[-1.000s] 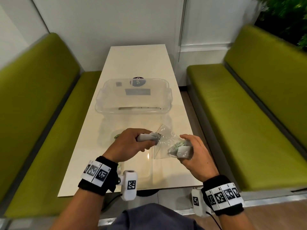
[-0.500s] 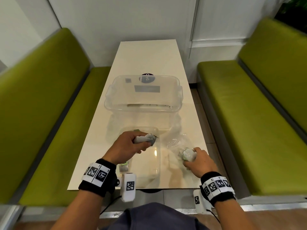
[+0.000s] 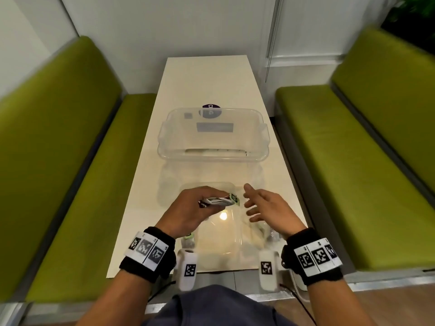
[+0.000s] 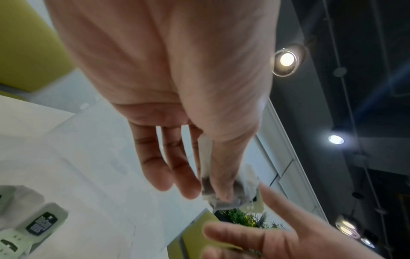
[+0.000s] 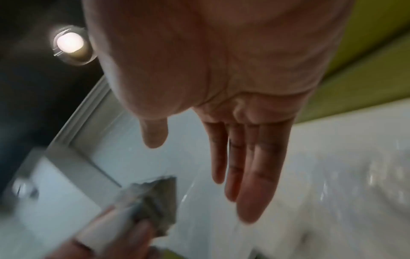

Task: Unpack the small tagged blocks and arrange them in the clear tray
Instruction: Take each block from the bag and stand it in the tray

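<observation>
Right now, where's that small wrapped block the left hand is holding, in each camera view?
Head: wrapped block at lower centre, pinched in the left hand.
Left wrist: at the fingertips, lower centre-right.
Right wrist: blurred, at the lower left.
Shared landmark: the open right hand beside the block, seen in all three views.

We hold both forearms forward over the near table edge, each wrist wrapped in a black band with printed markers. Our left hand (image 3: 188, 209) is knuckles up, thumb and fingers pinching a small wrapped packet (image 3: 222, 200). Our right hand (image 3: 268, 207) hovers just beside it, palm turned inward, fingers (image 5: 255, 168) straight and slightly spread, holding nothing.
</observation>
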{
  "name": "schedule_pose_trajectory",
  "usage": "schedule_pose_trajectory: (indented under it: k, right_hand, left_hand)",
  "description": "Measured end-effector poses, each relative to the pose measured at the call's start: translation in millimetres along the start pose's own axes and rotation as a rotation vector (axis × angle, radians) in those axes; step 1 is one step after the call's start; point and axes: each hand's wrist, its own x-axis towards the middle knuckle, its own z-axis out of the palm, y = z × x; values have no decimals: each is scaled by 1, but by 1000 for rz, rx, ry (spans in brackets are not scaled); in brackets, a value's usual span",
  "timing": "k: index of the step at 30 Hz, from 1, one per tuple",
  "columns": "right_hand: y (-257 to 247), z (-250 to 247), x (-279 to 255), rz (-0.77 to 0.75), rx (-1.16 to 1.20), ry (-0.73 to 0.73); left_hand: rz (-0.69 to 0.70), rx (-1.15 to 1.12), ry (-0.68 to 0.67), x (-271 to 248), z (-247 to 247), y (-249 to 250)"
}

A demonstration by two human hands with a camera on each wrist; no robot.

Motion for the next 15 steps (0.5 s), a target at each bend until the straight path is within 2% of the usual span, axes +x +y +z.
schedule_pose_trajectory:
  k: [3, 5, 10, 15]
  right_hand:
    - [-14, 25, -9, 64, 306, -261]
    - [-13, 37, -12, 58, 401, -339]
    - [-7, 56, -13, 79, 514, -316]
    - [-6, 68, -16, 56, 585, -178]
  left_hand:
    - [124, 67, -31, -1, -4, -3]
    - [169, 100, -52, -3, -6, -9]
    - [185, 62, -105, -12, -13, -21]
    - [127, -67, -112, -16, -24, -25]
